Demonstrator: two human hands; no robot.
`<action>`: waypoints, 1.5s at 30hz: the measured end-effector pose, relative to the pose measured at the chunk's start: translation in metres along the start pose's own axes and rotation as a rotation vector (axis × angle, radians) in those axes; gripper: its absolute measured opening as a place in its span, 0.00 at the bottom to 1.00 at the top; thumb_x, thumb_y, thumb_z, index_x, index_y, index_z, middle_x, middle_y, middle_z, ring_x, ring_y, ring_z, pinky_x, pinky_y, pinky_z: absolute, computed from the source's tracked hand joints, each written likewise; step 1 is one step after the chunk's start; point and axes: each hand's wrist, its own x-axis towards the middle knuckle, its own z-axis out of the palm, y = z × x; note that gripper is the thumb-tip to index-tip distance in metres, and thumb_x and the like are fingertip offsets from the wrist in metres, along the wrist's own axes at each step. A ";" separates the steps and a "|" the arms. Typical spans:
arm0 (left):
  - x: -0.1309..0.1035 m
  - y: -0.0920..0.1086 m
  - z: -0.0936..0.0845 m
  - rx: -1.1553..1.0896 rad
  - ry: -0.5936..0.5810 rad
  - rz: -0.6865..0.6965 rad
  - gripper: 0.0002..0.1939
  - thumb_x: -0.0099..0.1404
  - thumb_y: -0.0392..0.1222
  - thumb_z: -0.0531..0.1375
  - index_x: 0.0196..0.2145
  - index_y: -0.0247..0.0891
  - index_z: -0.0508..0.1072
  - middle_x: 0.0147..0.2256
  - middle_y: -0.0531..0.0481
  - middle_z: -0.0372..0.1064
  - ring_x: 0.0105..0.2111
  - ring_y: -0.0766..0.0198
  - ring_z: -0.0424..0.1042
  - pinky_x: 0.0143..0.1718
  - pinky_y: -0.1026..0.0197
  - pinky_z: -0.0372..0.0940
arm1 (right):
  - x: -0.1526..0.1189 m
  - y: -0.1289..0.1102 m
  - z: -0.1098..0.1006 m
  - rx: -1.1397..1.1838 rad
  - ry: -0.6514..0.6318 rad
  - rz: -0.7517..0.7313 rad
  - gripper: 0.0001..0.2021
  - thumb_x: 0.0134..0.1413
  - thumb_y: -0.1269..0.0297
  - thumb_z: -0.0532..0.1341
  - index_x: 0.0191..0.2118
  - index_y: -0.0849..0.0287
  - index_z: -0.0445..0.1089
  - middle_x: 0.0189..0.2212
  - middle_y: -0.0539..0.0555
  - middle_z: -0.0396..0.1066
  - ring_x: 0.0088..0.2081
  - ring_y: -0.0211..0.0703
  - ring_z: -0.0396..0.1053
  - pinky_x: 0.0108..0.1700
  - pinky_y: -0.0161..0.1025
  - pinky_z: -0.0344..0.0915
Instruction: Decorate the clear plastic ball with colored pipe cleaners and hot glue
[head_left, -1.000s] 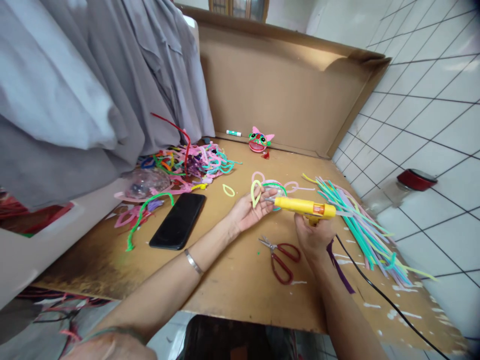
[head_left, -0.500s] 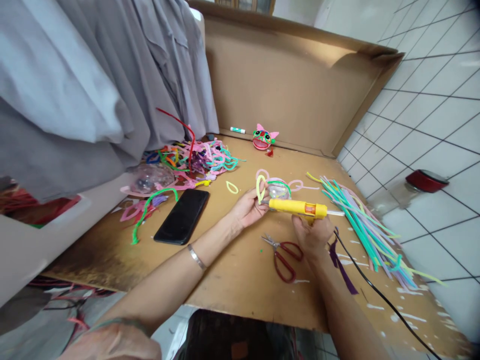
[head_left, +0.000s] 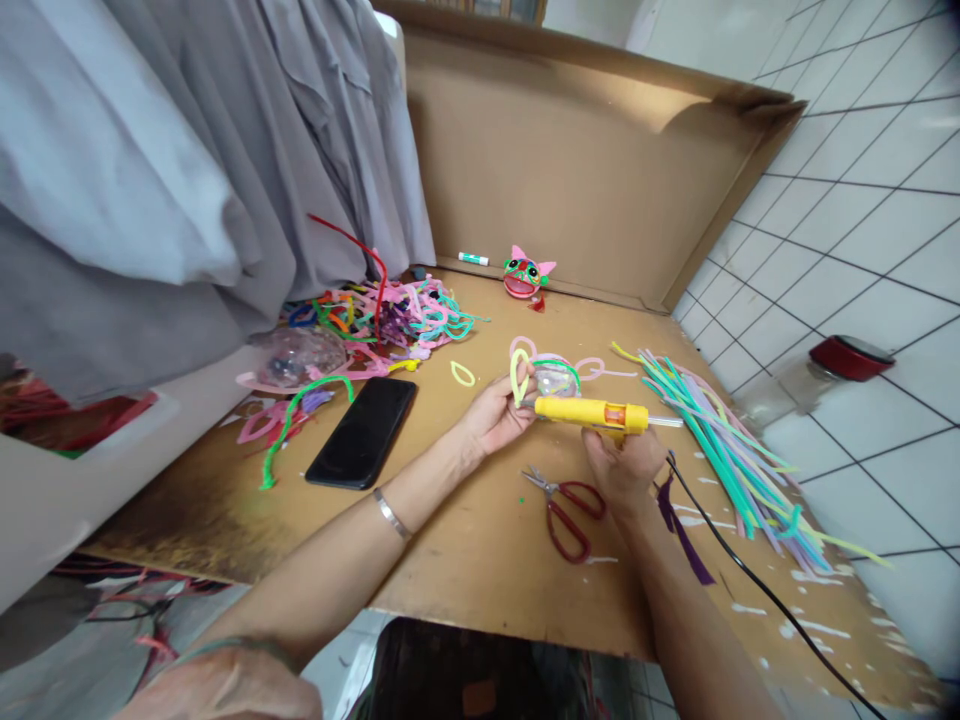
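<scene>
My left hand (head_left: 504, 412) pinches a pale yellow pipe cleaner loop (head_left: 519, 374), held upright above the table. In my right hand (head_left: 624, 462) is a yellow hot glue gun (head_left: 577, 410), with fingers wrapped round its handle. The gun's nozzle points left and meets the lower end of the loop; I cannot tell whether glue is coming out. Just behind lies a clear plastic piece (head_left: 556, 380) edged with pink and green pipe cleaner. A second yellow loop (head_left: 463, 374) rests on the table to the left. Below the gun, red-handled scissors (head_left: 566, 510) lie with blades parted.
A black phone (head_left: 361, 432) lies left of my forearm, before a tangled pile of pipe cleaners (head_left: 412, 315). Straight pipe cleaners (head_left: 720, 450) are bundled at right, near the gun's black cord (head_left: 750, 580). A lion-like head ornament (head_left: 523, 275) and glue stick (head_left: 473, 259) stand near the cardboard wall (head_left: 585, 170).
The view has shifted very slightly. Both hands, the loop and the glue gun hold nearly the same position.
</scene>
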 end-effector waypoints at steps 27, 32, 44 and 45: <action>-0.001 -0.002 0.003 0.012 -0.013 -0.010 0.13 0.71 0.34 0.56 0.26 0.34 0.65 0.18 0.60 0.48 0.15 0.77 0.51 0.16 0.75 0.51 | 0.003 0.000 0.000 0.088 0.062 0.017 0.06 0.52 0.64 0.61 0.32 0.54 0.61 0.22 0.47 0.60 0.23 0.40 0.59 0.26 0.36 0.56; -0.001 -0.002 0.003 0.024 0.004 -0.006 0.12 0.70 0.35 0.58 0.27 0.34 0.66 0.18 0.61 0.47 0.15 0.77 0.50 0.16 0.75 0.50 | 0.004 0.000 0.000 0.092 0.038 -0.028 0.06 0.54 0.63 0.60 0.32 0.54 0.60 0.22 0.47 0.61 0.23 0.40 0.60 0.26 0.36 0.56; -0.002 -0.003 0.006 0.043 0.047 0.005 0.11 0.69 0.33 0.59 0.27 0.33 0.67 0.18 0.60 0.53 0.16 0.77 0.52 0.16 0.75 0.50 | 0.003 -0.001 0.001 0.057 0.043 0.032 0.06 0.52 0.64 0.60 0.31 0.54 0.61 0.21 0.48 0.60 0.24 0.41 0.59 0.26 0.37 0.56; -0.003 -0.003 0.006 0.047 0.050 0.004 0.11 0.69 0.33 0.59 0.27 0.33 0.67 0.18 0.60 0.53 0.16 0.77 0.52 0.16 0.75 0.50 | 0.003 -0.001 0.001 0.066 0.037 0.015 0.06 0.53 0.64 0.60 0.31 0.54 0.61 0.22 0.48 0.60 0.24 0.41 0.60 0.26 0.37 0.56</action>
